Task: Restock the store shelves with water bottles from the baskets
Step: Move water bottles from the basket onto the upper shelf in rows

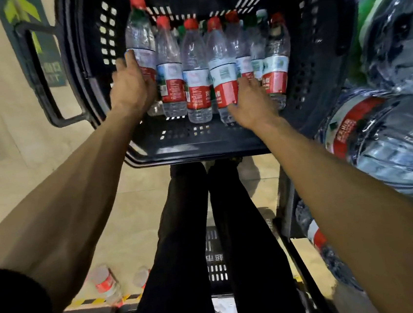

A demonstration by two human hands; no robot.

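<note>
A black plastic basket on the floor in front of me holds several clear water bottles with red caps and red-and-white labels. My left hand is wrapped around the leftmost bottle, which sits higher than the others. My right hand grips the lower part of a bottle near the middle. Further bottles stand between the two hands, and one more stands to the right of my right hand.
Shrink-wrapped packs of water bottles fill the shelving on the right. The basket's handle sticks out to the left. Two loose bottles lie on the floor behind my legs, next to a second basket.
</note>
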